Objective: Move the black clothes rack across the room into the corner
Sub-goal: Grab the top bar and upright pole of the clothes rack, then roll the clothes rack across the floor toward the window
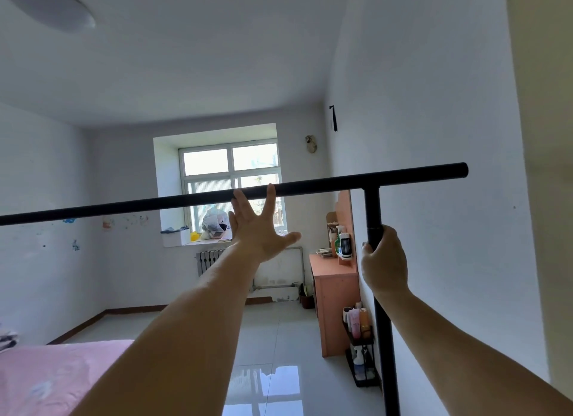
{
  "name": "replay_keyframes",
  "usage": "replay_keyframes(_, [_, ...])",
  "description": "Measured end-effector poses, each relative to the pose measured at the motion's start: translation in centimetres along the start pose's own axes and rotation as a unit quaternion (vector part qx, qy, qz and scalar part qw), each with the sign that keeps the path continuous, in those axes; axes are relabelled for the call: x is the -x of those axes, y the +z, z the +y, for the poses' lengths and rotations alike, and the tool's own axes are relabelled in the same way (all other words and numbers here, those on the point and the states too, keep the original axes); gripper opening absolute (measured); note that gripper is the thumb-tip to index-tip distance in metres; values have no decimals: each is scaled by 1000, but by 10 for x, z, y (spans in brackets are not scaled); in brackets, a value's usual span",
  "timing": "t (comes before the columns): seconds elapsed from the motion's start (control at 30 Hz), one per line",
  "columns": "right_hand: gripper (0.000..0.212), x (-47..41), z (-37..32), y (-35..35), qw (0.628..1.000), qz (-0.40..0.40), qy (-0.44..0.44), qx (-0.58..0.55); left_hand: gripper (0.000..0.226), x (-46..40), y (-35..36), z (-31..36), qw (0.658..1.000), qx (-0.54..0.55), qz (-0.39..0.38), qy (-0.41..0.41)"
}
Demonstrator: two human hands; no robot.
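Black steel clothes rack (376, 291) stands right in front: right hand (384, 260) wraps its upright post, left hand (259, 226) spread open (fingertips just reaching the crossbar), top bar running left-right; beyond, orange cabinet (335, 304) and window (231, 179) wall

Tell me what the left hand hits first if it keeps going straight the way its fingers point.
The left hand is open, fingers pointing up and forward at the rack's black top bar. It would meet that bar first; the fingertips look already at it, though depth is uncertain.
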State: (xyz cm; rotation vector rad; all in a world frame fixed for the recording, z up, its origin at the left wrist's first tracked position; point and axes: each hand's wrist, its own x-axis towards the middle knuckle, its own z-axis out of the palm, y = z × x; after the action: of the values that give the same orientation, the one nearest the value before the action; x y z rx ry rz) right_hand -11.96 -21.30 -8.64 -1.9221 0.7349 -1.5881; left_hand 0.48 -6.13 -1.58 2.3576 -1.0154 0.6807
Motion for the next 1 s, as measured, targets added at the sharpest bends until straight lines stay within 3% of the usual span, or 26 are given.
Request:
replay_keyframes(0.23, [41, 9, -5, 11, 999, -27, -29, -30, 97, -10, -24, 1, 997, 43, -52, -29])
replay_keyframes(0.43, [41, 28, 6, 25, 994, -97, -40, -15, 91, -2, -2, 26, 993, 62, -92, 44])
replay_keyframes(0.73, [35, 39, 14, 49, 980, -187, -12, -63, 91, -11, 6, 44, 995, 70, -34, 62])
replay_keyframes(1.0, [43, 37, 32, 74, 950, -312, 27, 2, 92, -31, 2, 50, 998, 20, -35, 56])
